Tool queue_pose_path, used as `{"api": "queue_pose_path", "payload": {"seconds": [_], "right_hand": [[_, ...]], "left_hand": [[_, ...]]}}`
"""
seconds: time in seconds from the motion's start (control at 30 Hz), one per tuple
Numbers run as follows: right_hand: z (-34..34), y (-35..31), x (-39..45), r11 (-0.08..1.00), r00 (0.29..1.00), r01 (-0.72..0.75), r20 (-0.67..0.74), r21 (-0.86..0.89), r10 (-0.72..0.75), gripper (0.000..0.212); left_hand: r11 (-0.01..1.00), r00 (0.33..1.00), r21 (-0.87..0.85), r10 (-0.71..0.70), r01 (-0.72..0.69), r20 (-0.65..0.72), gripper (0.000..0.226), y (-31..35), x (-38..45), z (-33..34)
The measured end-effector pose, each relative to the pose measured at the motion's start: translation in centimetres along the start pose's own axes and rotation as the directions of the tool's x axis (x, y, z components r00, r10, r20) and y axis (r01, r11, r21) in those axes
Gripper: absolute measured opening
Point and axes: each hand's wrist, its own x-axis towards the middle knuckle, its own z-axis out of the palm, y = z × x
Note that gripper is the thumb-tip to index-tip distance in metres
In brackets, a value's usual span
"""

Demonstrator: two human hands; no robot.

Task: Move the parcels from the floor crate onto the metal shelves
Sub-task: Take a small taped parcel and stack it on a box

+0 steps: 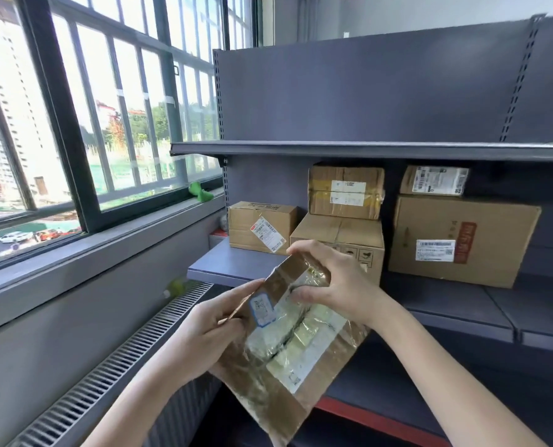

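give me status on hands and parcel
Left hand and right hand both grip parcel, held before shelf. Five boxes already shelved. Front shelf space free.

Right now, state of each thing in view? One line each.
Flat tape-wrapped brown cardboard parcel: tilted, held in the air before the shelves.
Left hand: grips the parcel's left edge.
Right hand: grips the parcel's top end.
Grey metal top shelf: its top surface cannot be seen.
Grey metal middle shelf: holds five cardboard boxes, two stacked on others.
Green object on the windowsill: lying loose.
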Motion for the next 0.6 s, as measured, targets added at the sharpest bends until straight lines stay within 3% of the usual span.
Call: {"api": "queue_pose_path", "payload": {"seconds": [0.13, 0.23, 0.37, 0.6], "right_hand": [[1.0, 0.6, -0.7, 0.999, 0.991, -0.016, -0.129, 0.033, 0.020, 0.050], [1.7, 1.1, -0.8, 0.994, 0.960, -0.037, -0.272, 0.106, 0.065, 0.050], [3.7, 1.9, 1.0, 0.991, 0.888, -0.060, -0.448, 0.117, 0.107, 0.050], [10.0, 3.6, 8.3, 0.986, 0.810, -0.126, -0.562, 0.106, 0.164, 0.052]], "left_hand": [[0.999, 0.996, 0.001, 0.047, -0.047, -0.077, 0.051, -0.2, 1.2, -1.2], [0.991, 0.959, -0.060, 0.103, -0.122, -0.263, 0.035, -1.3, 2.4, -2.2], [0.972, 0.891, -0.149, 0.099, -0.182, -0.444, 0.038, -4.3, 4.1, -3.2], [0.925, 0.842, -0.305, 0.029, -0.227, -0.538, 0.042, -10.3, 9.8, -6.6]]}}
